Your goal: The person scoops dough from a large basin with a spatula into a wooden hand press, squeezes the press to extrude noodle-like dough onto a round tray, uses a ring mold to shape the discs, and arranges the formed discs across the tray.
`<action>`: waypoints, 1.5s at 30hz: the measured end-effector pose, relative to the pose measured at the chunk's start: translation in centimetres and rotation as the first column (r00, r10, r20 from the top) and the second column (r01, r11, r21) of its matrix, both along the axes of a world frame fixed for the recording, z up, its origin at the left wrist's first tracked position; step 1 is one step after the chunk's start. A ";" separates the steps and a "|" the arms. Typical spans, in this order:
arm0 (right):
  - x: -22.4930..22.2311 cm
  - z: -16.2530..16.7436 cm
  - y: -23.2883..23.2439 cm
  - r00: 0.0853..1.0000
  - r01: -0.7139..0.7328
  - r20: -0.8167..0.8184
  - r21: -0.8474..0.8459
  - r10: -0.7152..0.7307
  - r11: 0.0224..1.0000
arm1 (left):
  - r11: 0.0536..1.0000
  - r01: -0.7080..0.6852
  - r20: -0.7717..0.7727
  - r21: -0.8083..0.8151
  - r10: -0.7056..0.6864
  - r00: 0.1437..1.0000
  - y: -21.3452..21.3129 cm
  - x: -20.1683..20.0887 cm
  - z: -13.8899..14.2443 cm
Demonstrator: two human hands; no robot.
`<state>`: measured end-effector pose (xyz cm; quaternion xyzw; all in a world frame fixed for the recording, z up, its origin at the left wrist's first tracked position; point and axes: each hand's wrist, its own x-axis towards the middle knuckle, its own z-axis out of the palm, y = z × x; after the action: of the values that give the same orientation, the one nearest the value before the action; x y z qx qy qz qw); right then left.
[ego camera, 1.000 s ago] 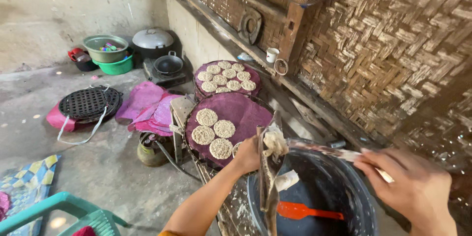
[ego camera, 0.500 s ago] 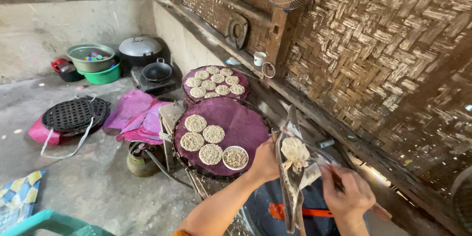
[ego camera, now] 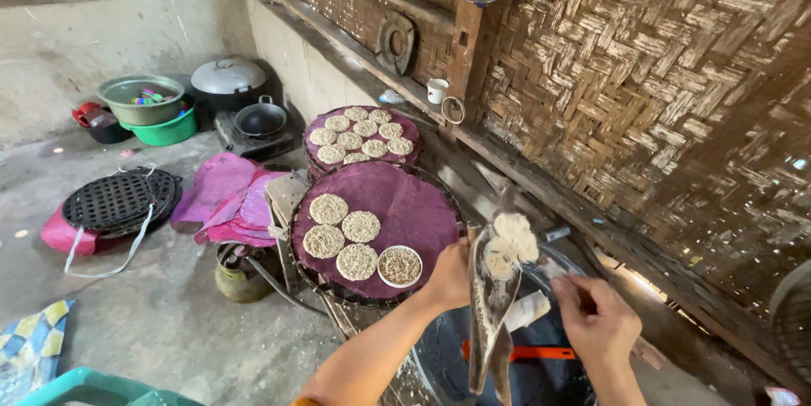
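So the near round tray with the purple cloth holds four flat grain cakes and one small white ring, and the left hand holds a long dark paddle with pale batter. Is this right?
Nearly. The head view shows the near round tray with the purple cloth, four flat grain cakes and the small white ring. The left hand holds the long dark paddle, but it carries pale sticky grain, not batter.

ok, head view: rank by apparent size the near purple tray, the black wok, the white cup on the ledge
1. near purple tray, largest by far.
2. black wok.
3. white cup, smallest.
The wok and cup sit farther from the camera, so true sizes are less sure, though the order likely holds.
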<state>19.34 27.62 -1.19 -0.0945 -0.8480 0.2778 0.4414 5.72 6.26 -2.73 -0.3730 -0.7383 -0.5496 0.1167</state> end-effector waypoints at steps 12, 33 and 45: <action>6.4 -1.2 6.1 0.616 0.054 0.788 -0.035 -0.005 0.998 | 0.694 0.090 0.205 0.715 -0.331 0.921 -14.8 -6.9 -4.8; -4.1 0.3 -38.1 0.045 0.128 -0.635 -0.762 0.771 -0.635 | 0.022 0.402 -0.160 0.915 -0.897 0.413 -36.5 -7.6 2.2; -11.2 6.4 -38.6 0.432 -0.551 -0.124 -0.820 0.893 0.153 | 0.999 0.035 -0.090 0.020 -0.033 0.995 -46.5 -7.2 2.8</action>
<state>8.19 -10.98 5.23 0.1059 -0.6384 0.7620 -0.0248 -1.50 -40.24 0.04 -0.4085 -0.7200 -0.5421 0.1445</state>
